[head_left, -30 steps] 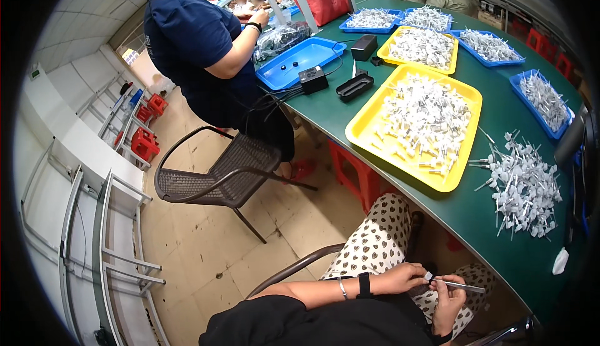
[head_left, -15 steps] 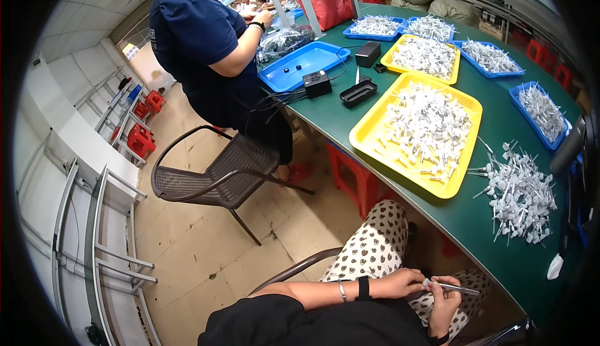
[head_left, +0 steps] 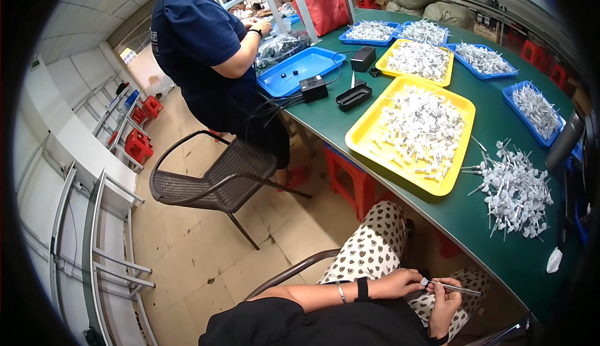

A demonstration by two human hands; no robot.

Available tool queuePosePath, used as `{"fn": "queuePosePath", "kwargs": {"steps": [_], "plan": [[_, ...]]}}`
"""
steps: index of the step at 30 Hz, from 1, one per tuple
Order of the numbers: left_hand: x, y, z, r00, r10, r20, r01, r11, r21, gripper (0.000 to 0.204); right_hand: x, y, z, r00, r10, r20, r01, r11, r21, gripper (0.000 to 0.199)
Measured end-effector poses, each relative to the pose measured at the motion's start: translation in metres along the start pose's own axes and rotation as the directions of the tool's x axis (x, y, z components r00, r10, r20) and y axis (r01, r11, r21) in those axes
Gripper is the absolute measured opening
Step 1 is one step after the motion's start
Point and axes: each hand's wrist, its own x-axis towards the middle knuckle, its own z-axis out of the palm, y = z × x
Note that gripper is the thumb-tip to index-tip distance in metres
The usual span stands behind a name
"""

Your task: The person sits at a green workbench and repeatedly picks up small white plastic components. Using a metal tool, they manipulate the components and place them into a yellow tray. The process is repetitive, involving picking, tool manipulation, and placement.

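Over my lap, my left hand (head_left: 400, 283) is closed in a pinch on a small white plastic piece (head_left: 425, 281). My right hand (head_left: 442, 308) grips a slim silver metal tool (head_left: 464, 290), its shaft pointing off to the right and its working tip against or close to the white piece. Too little of the tool shows to tell its exact kind. A loose heap of white plastic pieces with thin metal stems (head_left: 514, 193) lies on the table to the right. Similar white pieces fill the large yellow tray (head_left: 360, 135) nearest me.
The green table (head_left: 400, 180) carries a smaller yellow tray (head_left: 394, 71), several blue trays, a blue tray (head_left: 275, 77), black adapters (head_left: 312, 88) and an open black case (head_left: 354, 97). A person in dark blue (head_left: 200, 40) stands beyond a brown woven chair (head_left: 219, 177). A red stool (head_left: 350, 183) sits beneath the table.
Both hands stay together over my lap with only slight finger shifts. The whole view has moved a little, and the standing person's hands have lowered slightly.
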Motion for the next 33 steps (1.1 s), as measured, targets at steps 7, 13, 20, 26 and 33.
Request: {"fn": "queuePosePath", "kwargs": {"steps": [7,13,20,26,33], "plan": [[0.001,0.0,-0.004,1.0,0.006,0.004,-0.006,0.999,-0.048,0.022,0.003,0.005,-0.001,1.0,0.002,-0.011,-0.002,1.0,-0.016,0.012],[0.004,-0.01,0.003,0.999,-0.034,-0.009,0.032,0.992,-0.122,0.025,0.011,0.015,-0.002,0.998,0.02,-0.059,-0.02,1.0,0.005,0.015],[0.005,-0.024,0.007,0.987,-0.148,0.07,0.161,0.955,-0.25,0.023,0.02,0.036,-0.008,0.997,0.074,-0.031,-0.073,0.996,0.052,0.017],[0.017,-0.036,0.002,0.967,-0.228,0.114,0.254,0.91,-0.329,0.026,0.024,0.007,0.003,0.999,-0.007,-0.041,0.004,0.997,-0.077,0.021],[0.02,-0.038,0.003,0.969,-0.238,0.073,0.248,0.893,-0.376,0.027,0.027,0.012,-0.004,0.992,0.093,-0.08,-0.095,0.995,-0.024,0.019]]}}
